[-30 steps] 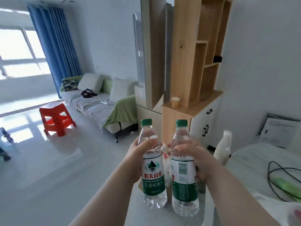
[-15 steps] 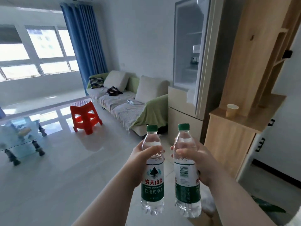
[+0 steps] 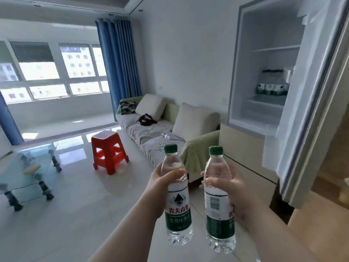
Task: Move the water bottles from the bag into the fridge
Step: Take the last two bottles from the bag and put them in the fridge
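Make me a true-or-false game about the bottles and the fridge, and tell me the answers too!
1. The left hand grips the left bottle and the right hand grips the right bottle. True.
2. The bottle caps are red. False: both are green.
3. The fridge is shut. False: its door stands open, and shelved bottles stand inside.
4. A red stool stands on the floor near the sofa. True.
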